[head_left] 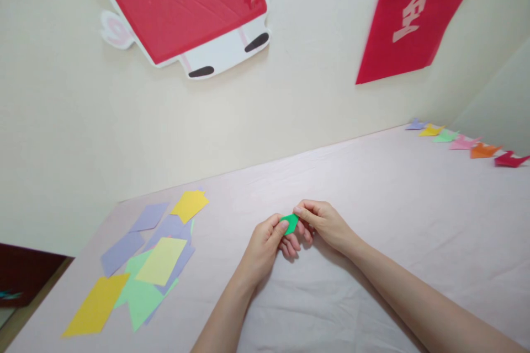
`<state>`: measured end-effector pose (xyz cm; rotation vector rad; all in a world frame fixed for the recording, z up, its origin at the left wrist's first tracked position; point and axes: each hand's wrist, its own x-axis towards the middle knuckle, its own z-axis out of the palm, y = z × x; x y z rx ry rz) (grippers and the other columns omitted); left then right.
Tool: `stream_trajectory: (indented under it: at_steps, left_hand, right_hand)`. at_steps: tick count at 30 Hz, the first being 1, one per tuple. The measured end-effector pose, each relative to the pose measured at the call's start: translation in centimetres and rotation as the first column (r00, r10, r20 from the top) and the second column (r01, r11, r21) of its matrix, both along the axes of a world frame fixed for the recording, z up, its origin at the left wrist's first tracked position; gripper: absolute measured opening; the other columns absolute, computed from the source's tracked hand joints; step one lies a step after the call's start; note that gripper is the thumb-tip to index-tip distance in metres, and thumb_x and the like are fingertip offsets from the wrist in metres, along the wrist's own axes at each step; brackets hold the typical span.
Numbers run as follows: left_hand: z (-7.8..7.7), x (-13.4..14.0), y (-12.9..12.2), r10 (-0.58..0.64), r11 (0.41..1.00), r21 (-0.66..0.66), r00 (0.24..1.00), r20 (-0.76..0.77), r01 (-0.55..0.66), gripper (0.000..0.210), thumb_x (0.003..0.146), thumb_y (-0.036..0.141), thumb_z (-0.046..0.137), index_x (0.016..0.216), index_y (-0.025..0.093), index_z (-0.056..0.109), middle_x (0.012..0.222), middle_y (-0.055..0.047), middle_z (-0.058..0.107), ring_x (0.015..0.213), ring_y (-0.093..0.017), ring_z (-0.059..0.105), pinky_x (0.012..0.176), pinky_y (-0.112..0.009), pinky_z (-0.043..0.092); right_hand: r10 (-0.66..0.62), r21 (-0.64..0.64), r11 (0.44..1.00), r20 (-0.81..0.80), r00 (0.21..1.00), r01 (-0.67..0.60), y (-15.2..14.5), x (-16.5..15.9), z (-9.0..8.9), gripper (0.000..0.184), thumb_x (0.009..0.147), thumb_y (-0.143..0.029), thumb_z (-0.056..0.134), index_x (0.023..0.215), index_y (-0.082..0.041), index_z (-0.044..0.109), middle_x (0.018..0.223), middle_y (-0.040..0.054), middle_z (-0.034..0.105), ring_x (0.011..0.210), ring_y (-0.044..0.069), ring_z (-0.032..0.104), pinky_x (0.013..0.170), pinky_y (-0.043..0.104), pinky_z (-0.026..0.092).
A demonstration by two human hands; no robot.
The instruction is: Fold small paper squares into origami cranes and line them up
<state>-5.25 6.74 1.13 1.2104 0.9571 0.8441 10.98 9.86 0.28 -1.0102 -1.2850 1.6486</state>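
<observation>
Loose papers (pixel 161 261): several overlap each other.
Left hand (pixel 269 238): I pinch the green paper (pixel 291 223).
Green paper: it is between my hands.
Right hand (pixel 323 222): I pinch its upper corner.
Folded papers (pixel 446 137): in one row.

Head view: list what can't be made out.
In the head view:
Part of the green folded paper: under the left hand.
Part of the mint-green sheet: under the pale yellow sheet.
Top of the lettered red banner: cut off by the upper edge.
Teal thing, far left: too blurred.
</observation>
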Motion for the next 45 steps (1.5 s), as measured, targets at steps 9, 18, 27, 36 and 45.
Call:
stream_trajectory:
  at_steps: [9,18,27,36,45]
  left_hand:
    - [0.2,-0.2,0.1,0.015,0.998,-0.056,0.998,-0.054,-0.018,0.033,0.083,0.047,0.063,0.081,0.014,0.057,0.062,-0.002,0.065,0.048,-0.010,0.057,0.047,-0.020,0.044]
    - [0.6,-2.0,0.3,-0.113,0.977,-0.172,0.988,0.104,0.130,0.033,0.084,0.045,0.062,0.094,0.013,0.062,0.070,-0.004,0.066,0.051,-0.010,0.058,0.051,-0.021,0.044]
    - [0.9,-2.5,0.4,-0.130,0.975,-0.176,0.990,0.061,0.139,0.029,0.085,0.039,0.059,0.095,0.013,0.063,0.054,0.002,0.056,0.042,-0.006,0.045,0.045,-0.018,0.036]
    - [0.2,-0.5,0.1,0.162,0.986,-0.061,0.984,0.077,-0.158,0.037,0.075,0.041,0.073,0.094,0.016,0.054,0.074,0.000,0.061,0.060,-0.010,0.057,0.054,-0.023,0.046]
    - [-0.6,-0.1,-0.1,0.254,0.963,0.080,0.967,0.031,-0.255,0.033,0.077,0.035,0.070,0.098,0.022,0.048,0.078,0.003,0.059,0.059,-0.010,0.057,0.049,-0.019,0.045]
  right_hand:
    - [0.006,0.104,0.994,0.115,0.993,-0.018,-0.1,0.0,0.3,0.036,0.076,-0.050,0.068,0.072,-0.016,0.059,0.051,-0.0063,0.052,0.042,0.007,0.046,0.041,0.019,0.037]
    - [0.039,0.165,0.985,0.103,0.994,-0.056,0.0,0.8,0.1,0.035,0.086,-0.051,0.058,0.082,-0.017,0.061,0.063,-0.0017,0.057,0.053,0.010,0.052,0.051,0.023,0.043]
    - [0.088,0.526,0.829,0.216,0.972,-0.192,0.1,1.0,0.6,0.020,0.088,-0.038,0.064,0.084,-0.021,0.073,0.087,0.0038,0.058,0.082,0.016,0.057,0.073,0.028,0.045]
    - [-0.037,0.420,0.907,0.174,0.984,-0.040,0.1,0.8,-0.4,0.017,0.084,-0.037,0.066,0.085,-0.020,0.067,0.078,0.0023,0.064,0.074,0.017,0.059,0.069,0.029,0.045]
    - [-0.154,0.592,0.804,0.293,0.944,-0.052,0.1,0.8,0.0,0.006,0.086,-0.025,0.063,0.084,-0.021,0.067,0.080,0.0029,0.062,0.076,0.017,0.056,0.067,0.029,0.043]
